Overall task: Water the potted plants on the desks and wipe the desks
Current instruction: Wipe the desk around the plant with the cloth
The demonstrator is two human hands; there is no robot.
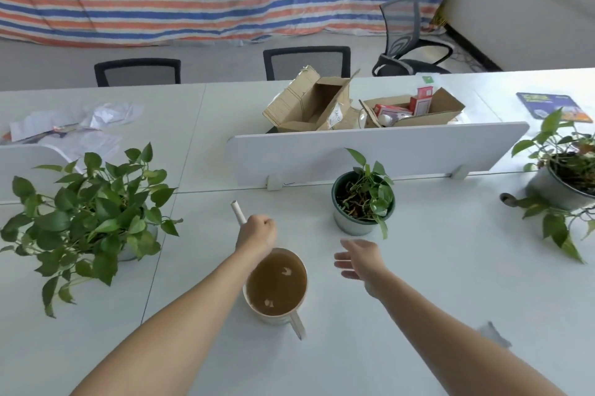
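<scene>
Over the desk (428, 273), left hand (257, 233) gripping scoop handle (238, 211), end pointing far-left

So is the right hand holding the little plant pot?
No, the right hand is open with its fingers spread, short of the small potted plant and not touching it.

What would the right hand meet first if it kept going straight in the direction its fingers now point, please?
Probably the cup of brown water: the open right hand points its fingers left towards the cup's rim. Its height above the desk is unclear, so it might pass over.
</scene>
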